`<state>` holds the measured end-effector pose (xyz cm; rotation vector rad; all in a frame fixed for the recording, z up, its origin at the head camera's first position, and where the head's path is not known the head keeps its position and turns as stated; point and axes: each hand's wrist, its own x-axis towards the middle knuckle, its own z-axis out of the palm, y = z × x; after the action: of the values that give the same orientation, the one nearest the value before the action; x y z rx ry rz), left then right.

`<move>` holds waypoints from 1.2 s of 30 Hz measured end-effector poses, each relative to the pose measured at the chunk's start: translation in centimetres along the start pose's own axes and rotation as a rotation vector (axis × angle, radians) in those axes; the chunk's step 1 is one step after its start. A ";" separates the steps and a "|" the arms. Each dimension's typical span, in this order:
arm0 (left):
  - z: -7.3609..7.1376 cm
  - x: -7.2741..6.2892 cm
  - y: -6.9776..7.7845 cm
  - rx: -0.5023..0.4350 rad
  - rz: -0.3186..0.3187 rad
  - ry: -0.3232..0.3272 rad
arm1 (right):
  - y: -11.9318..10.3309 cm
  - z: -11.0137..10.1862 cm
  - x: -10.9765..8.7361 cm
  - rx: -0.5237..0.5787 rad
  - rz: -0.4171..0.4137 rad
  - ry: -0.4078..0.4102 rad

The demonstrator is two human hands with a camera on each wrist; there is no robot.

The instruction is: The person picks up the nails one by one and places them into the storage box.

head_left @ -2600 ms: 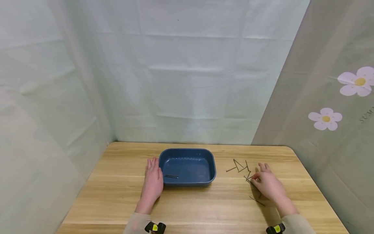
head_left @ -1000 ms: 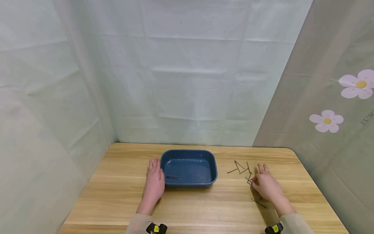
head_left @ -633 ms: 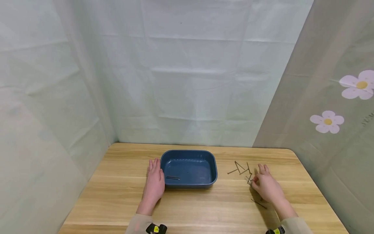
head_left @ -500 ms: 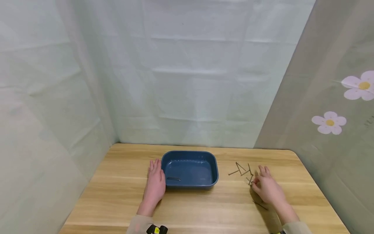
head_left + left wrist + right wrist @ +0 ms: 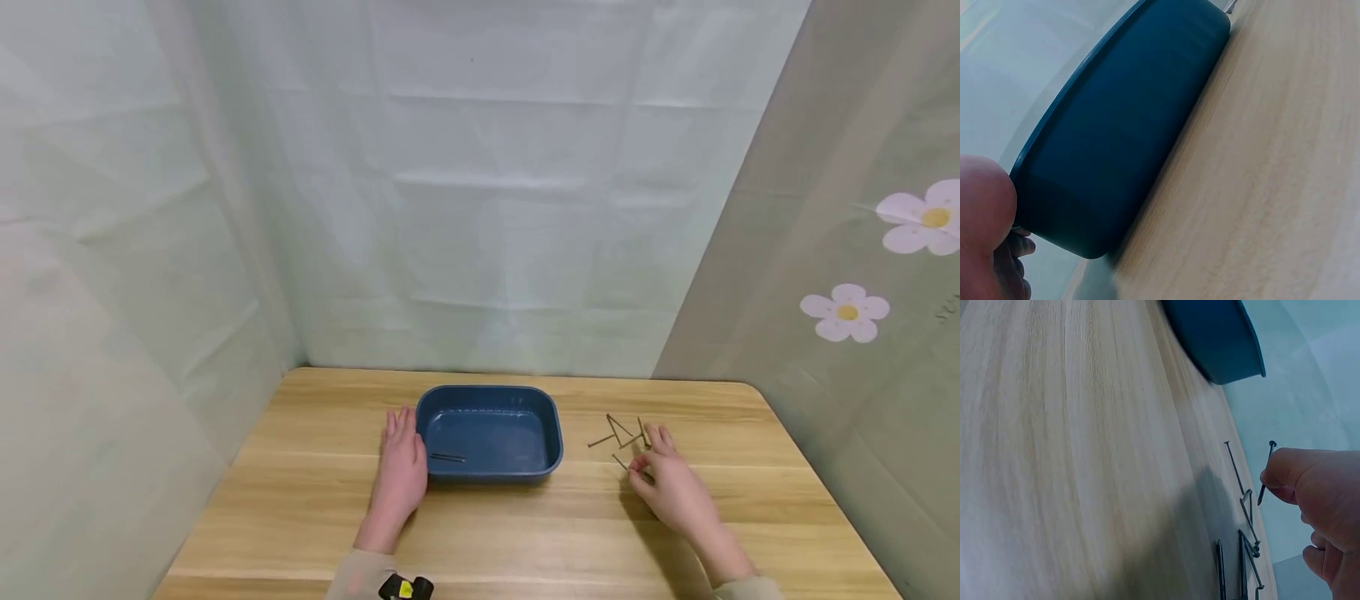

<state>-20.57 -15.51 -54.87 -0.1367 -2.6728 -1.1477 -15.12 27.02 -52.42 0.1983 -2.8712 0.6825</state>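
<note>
- The right hand (image 5: 671, 492) has its grip closed on one nail (image 5: 1267, 472), pinched between thumb and index finger; the nail's flat head shows past one side of the pinch and its point past the other
- In the head view this hand is over the right part of the tabletop (image 5: 510, 533), its other fingers reaching forward toward the loose nails (image 5: 612, 429)
- The loose nails lie on the tabletop to the right of the tray (image 5: 498, 437), near the right hand and apart from the tray, some crossing or touching one another at angles; the hand hides part of the group in the head view, so their full count cannot be told
- The left hand (image 5: 397, 475) has an open grip, its fingers straight and pointing forward along the tray's left end; the left wrist view shows the thumb against the tray's rim
- The tray is dark blue, rectangular with rounded corners, and stands upright near the far edge of the tabletop
- Two nails (image 5: 447, 457) lie in the tray, nearly parallel, close to its near left corner
- A beige sleeve (image 5: 358, 575) covers the left forearm, with a black device (image 5: 406, 587) at the wrist
- Pale cloth (image 5: 487, 208) hangs behind the wood-grain tabletop, and a brownish panel (image 5: 750, 275) with printed flowers (image 5: 846, 313) hangs at the right
</note>
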 end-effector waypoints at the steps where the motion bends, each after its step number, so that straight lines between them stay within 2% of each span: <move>1: 0.0 -0.1 0.0 0.002 -0.002 -0.004 | 0.0 0.1 0.0 0.001 0.001 0.000; 13: -0.1 -0.1 0.2 -0.013 -0.001 0.015 | -1.4 0.4 0.8 0.007 -0.030 0.011; 24: 0.0 -0.3 0.1 -0.001 -0.029 -0.037 | -2.6 1.3 0.9 -0.012 -0.077 0.002; 36: -0.2 -0.3 0.4 -0.005 -0.017 -0.020 | -3.5 2.3 1.2 -0.008 -0.136 0.009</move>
<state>-20.17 -15.38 -54.51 -0.1274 -2.6943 -1.1638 -16.01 22.82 -52.68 0.3841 -2.8197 0.6436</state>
